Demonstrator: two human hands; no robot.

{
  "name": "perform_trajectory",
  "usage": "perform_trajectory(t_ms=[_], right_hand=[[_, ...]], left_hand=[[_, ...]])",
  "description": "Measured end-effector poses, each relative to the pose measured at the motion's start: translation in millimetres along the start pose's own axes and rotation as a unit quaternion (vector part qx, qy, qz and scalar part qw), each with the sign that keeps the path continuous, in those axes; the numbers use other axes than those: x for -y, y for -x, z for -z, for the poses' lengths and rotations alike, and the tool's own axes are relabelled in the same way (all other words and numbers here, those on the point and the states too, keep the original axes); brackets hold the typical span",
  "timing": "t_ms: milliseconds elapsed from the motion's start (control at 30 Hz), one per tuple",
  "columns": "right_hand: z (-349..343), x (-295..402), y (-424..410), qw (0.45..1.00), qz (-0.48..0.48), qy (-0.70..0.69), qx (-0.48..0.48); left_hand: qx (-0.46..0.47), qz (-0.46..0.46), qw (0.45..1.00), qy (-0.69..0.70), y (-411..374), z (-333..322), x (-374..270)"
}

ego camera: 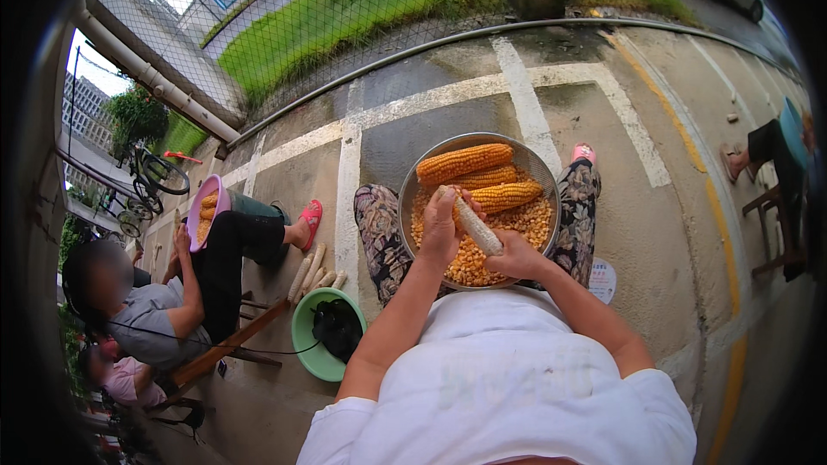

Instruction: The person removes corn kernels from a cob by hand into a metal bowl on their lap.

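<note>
A mostly bare, pale corn cob (479, 227) slants between my two hands, with a few yellow kernels left near its upper end. My left hand (442, 223) grips that upper end, its thumb along the cob. The lower end is held in my right hand (517, 254). Beneath them a round metal strainer bowl (411, 174) rests on my lap between my knees. Loose yellow kernels (475, 269) fill its bottom. Several whole ears of dried corn (464, 163) lie on the kernels at the bowl's far side.
To the left a person (161, 316) sits on a wooden bench (226, 342) with a pink basin (219, 201) of corn. Stripped cobs (311, 274) lie on the concrete near a green basin (303, 320) holding a black bag. Another person (769, 148) sits far right. A wire-mesh fence (387, 19) runs ahead.
</note>
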State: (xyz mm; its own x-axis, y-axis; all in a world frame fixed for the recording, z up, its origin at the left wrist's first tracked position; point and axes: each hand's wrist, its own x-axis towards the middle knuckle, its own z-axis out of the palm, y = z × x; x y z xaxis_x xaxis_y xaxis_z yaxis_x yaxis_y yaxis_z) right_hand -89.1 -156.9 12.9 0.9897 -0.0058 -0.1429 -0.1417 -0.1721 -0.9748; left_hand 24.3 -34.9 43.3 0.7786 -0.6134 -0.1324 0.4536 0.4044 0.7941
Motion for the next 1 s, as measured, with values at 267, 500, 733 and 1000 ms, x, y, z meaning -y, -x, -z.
perform_trajectory(t_ms=[267, 500, 733, 1000], right_hand=[[-5.4, 1.4, -0.5, 1.0, -0.014, 0.001, -0.006], [6.8, 10.8, 3.2, 0.994, -0.068, -0.08, 0.04], [2.2, 7.1, -1.7, 0.994, -0.085, -0.05, 0.037], [-15.3, -13.4, -6.7, 0.997, -0.009, 0.069, -0.027]], left_hand=[[-0.038, -0.019, 0.999, -0.032, 0.4, 9.5, 7.1], [0.045, 0.038, 0.996, 0.072, 8.8, 4.7, -3.2], [-0.02, -0.002, 1.0, 0.005, 0.6, 7.4, 12.5], [-0.074, -0.046, 0.993, -0.081, -0.4, 24.7, 28.7]])
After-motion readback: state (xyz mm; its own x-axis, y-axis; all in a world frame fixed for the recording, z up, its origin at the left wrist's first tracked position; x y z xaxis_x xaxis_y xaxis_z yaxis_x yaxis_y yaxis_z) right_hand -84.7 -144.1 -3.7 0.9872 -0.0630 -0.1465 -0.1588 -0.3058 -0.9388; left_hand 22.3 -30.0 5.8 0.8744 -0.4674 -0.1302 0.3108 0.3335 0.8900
